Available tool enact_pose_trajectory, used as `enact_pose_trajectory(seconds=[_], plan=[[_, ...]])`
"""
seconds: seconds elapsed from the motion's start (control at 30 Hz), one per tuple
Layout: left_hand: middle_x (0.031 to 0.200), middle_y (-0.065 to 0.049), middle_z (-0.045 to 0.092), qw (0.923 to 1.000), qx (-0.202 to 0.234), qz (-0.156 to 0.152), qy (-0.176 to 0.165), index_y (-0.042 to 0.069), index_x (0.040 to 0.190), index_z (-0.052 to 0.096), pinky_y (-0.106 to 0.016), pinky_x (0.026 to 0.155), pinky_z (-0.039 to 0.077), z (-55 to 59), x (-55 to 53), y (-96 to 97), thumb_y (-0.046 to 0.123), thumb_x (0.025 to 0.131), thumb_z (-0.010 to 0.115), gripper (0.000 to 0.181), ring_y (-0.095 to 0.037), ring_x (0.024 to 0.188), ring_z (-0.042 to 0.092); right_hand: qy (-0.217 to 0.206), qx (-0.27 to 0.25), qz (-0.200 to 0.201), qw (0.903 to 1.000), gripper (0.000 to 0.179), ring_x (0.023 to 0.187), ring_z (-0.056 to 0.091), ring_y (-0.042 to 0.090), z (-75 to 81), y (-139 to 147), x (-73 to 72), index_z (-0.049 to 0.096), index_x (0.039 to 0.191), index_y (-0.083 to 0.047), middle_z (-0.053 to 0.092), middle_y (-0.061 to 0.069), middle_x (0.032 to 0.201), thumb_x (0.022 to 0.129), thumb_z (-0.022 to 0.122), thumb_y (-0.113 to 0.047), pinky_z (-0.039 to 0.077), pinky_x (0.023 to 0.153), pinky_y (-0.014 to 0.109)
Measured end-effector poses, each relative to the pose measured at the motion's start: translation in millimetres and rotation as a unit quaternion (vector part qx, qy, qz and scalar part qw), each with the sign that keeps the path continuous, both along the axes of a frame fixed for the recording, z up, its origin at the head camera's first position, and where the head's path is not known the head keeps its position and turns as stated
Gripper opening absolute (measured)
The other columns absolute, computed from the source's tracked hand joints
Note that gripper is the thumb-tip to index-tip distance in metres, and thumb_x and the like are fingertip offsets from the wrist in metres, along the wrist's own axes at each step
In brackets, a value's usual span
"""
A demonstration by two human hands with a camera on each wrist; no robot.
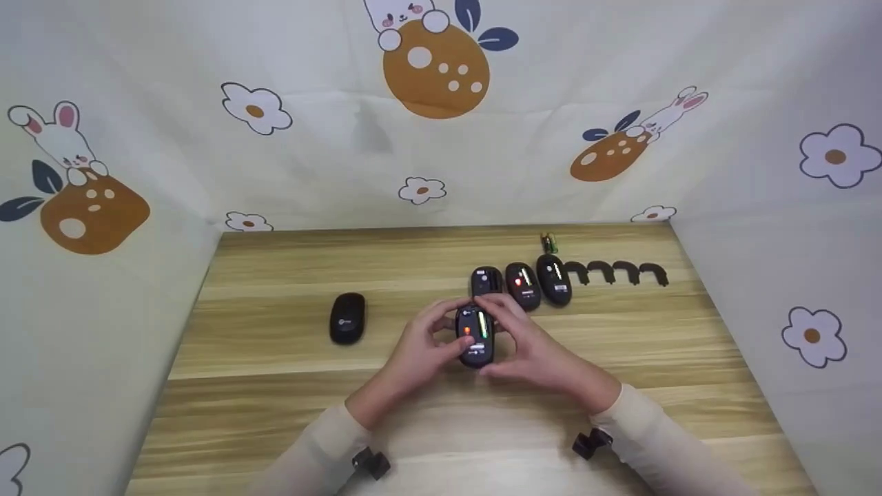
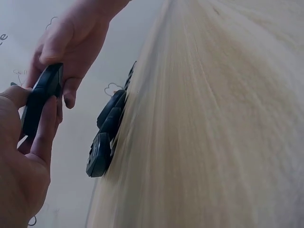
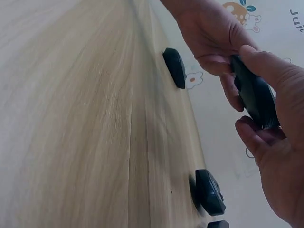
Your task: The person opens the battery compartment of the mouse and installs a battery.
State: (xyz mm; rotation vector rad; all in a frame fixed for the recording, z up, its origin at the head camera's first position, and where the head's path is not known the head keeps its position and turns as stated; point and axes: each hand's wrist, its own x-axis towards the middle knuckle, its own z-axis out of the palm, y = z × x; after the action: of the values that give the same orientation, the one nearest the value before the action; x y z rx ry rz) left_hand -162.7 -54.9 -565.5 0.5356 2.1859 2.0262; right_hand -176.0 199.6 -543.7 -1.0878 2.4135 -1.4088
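Note:
Above the table, both hands hold a black computer mouse (image 1: 475, 351) with its underside facing up. A battery (image 1: 483, 325) lies in its open compartment, and a red-orange light glows beside it. The left hand (image 1: 422, 344) grips the mouse's left side, thumb on the underside. The right hand (image 1: 537, 351) spans the right side, with fingers at the far end and thumb near the close end. In the left wrist view the mouse (image 2: 40, 102) appears edge-on between both hands; in the right wrist view the mouse (image 3: 256, 97) hides some of the fingers.
Beyond the hands, a mouse (image 1: 486, 279), a second mouse (image 1: 523, 286) with its light lit and a third mouse (image 1: 555, 282) lie underside up. Two batteries (image 1: 548, 243) are behind them. Several curved black covers (image 1: 601, 271) line up rightward. Another mouse (image 1: 347, 319) sits upright at left.

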Motion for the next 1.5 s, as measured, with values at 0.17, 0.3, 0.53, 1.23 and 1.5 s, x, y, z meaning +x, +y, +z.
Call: enact_pose_trajectory(seconds=[0.17,0.3,0.53,1.23,1.5], plan=[[0.156,-0.009,0.055,0.9994,-0.008,-0.033,-0.009,0.011,0.163,0.053,-0.038,0.091,0.068,1.1,-4.0,-4.8,0.007,0.09,0.091,0.083,-0.03,0.125,0.069,0.026,0.027,0.001,0.9993,0.111,0.152,0.048,0.033,1.0,2.2,-4.3,0.032,0.176,-0.02,0.037,0.007,0.171,0.086,0.097,-0.026,0.044,0.126,0.051],[0.164,-0.006,0.046,0.9972,-0.024,-0.07,-0.005,0.014,0.17,0.044,-0.037,0.098,0.066,2.0,-7.8,-10.5,0.001,0.081,0.096,0.104,-0.031,0.131,0.065,0.047,0.038,-0.005,0.9982,0.109,0.152,0.048,0.034,1.4,1.4,-10.2,0.035,0.174,-0.018,0.042,0.008,0.169,0.086,0.096,-0.034,0.041,0.126,0.056],[0.171,-0.005,0.039,0.993,-0.081,-0.083,0.02,0.017,0.174,0.036,-0.033,0.104,0.062,3.6,-15.9,-17.9,-0.002,0.08,0.095,0.112,-0.029,0.136,0.061,0.06,0.061,-0.006,0.9964,0.107,0.151,0.05,0.029,0.1,-4.1,-23.2,0.038,0.173,-0.017,0.044,0.002,0.169,0.086,0.095,-0.039,0.042,0.126,0.052],[0.166,-0.016,0.05,0.9576,-0.268,-0.033,0.1,0.009,0.167,0.047,-0.051,0.129,0.039,3.7,-69.6,-35.3,0.021,0.082,0.1,0.101,-0.035,0.152,0.048,0.092,0.145,-0.027,0.9848,0.1,0.15,0.052,0.03,-5.3,-26.7,-78.9,0.05,0.166,-0.014,0.053,0.004,0.165,0.083,0.097,-0.045,0.042,0.126,0.055],[0.165,-0.016,0.052,0.956,-0.282,-0.032,0.076,0.005,0.166,0.048,-0.052,0.131,0.036,-5.3,-85.1,-40.1,0.024,0.081,0.101,0.102,-0.036,0.153,0.048,0.102,0.174,-0.033,0.9788,0.101,0.15,0.052,0.031,-15.0,-36.3,-94.5,0.052,0.164,-0.01,0.056,0.009,0.162,0.083,0.095,-0.054,0.04,0.128,0.053]])
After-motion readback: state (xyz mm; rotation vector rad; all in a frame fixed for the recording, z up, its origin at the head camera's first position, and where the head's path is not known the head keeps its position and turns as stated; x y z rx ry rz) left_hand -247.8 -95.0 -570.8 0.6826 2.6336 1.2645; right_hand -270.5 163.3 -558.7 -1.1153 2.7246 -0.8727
